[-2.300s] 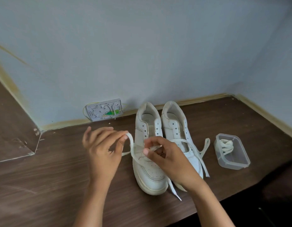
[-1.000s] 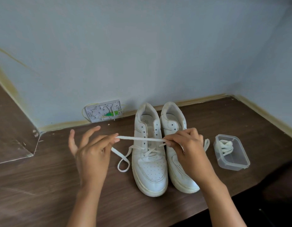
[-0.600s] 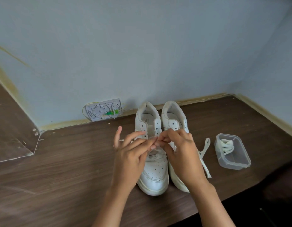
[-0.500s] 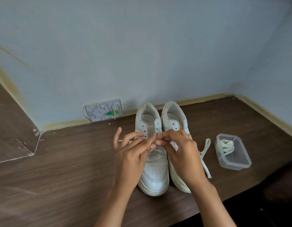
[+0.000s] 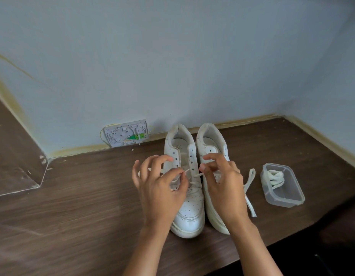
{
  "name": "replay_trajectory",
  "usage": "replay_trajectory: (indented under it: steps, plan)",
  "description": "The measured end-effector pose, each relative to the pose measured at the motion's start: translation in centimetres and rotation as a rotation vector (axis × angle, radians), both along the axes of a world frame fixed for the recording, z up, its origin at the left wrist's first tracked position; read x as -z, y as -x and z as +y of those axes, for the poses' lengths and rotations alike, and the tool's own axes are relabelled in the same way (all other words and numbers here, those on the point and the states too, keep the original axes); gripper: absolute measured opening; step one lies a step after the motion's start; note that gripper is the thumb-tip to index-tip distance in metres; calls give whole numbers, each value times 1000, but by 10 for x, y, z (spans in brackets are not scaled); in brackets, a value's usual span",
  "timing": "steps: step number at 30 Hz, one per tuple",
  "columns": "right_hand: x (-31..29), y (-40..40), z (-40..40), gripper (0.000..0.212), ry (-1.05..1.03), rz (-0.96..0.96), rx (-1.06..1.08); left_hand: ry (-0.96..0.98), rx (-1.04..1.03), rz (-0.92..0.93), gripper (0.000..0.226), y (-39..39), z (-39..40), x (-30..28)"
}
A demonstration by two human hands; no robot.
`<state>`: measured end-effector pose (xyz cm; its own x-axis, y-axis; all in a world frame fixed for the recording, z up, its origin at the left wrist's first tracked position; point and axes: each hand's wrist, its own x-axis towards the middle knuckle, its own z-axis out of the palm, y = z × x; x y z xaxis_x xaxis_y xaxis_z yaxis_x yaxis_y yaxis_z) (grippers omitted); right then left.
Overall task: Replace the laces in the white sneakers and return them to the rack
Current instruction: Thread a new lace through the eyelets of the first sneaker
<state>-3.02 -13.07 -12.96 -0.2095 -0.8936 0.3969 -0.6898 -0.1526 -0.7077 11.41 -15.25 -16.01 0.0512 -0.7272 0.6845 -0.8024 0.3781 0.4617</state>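
White sneakers, a pair, are being shown standing side by side on a dark wood-grain surface point(image 5: 73, 206), toes toward the viewer and heels near a pale blue wall point(image 5: 172, 56). Going from left to right: a white wall plate point(image 5: 126, 133) with green and yellow wiring is being seen low on the wall, left of the shoes. Next, the left hand point(image 5: 160, 188) is being held over the left sneaker point(image 5: 187, 196), its thumb and forefinger pinching one end of a white lace point(image 5: 192, 181) while the other fingers are being spread upward. The lace is being threaded through the lower eyelets of this shoe; the upper eyelets are being left bare. Next, the right hand point(image 5: 222, 182) is being held over the right sneaker point(image 5: 210, 144), covering most of it, and its fingertips are pinching the other end of the same lace beside the left shoe's eyelet row. A second loose lace point(image 5: 249, 186) is being seen trailing on the surface just right of the right sneaker. Farthest right, a clear plastic container point(image 5: 286, 198) with no lid on it is being shown holding a bundled white lace point(image 5: 274, 179).
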Motion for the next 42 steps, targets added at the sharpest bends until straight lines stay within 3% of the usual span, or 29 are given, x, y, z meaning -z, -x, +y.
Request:
replay_trajectory:
  steps: [4, 9, 13, 15, 19, 22, 27, 31, 33, 38, 42]
  plan:
    - [2, 0, -1, 18, -7, 58, 4, -21, 1, -61, 6, 4, 0, 3]
    - [5, -3, -2, 19, -23, 113, -17, -135, -8, 302, 12, 14, -3, 11]
    - [6, -5, -1, 18, 0, 82, -8, -175, -14, 404, 18, 20, -7, 14]
    - [7, -6, -1, 19, 13, 72, 1, -147, -2, 351, 8, 20, -8, 15]
    - [10, -7, -4, 14, 40, 53, 27, -121, 29, 290, 22, 17, -10, 14]
    - [10, -6, -5, 16, 80, 117, 78, -120, 41, 131, 28, 17, -4, 12]
    - [-6, 30, -6, 17, 176, 130, 325, -186, 91, -12, 49, 18, 21, 8]
    - [-14, 61, -2, 8, 137, 43, 510, -183, 269, -180, 58, 10, 42, 16]
    - [-14, 58, -2, 16, 117, 96, 461, -162, 388, -277, 60, 5, 49, 20]
    - [-3, 23, -3, 15, 47, 374, 22, -156, 498, -467, 58, -6, 48, 24]
    - [11, 9, -6, 7, 16, 402, 47, -118, 578, -444, 50, -9, 42, 24]
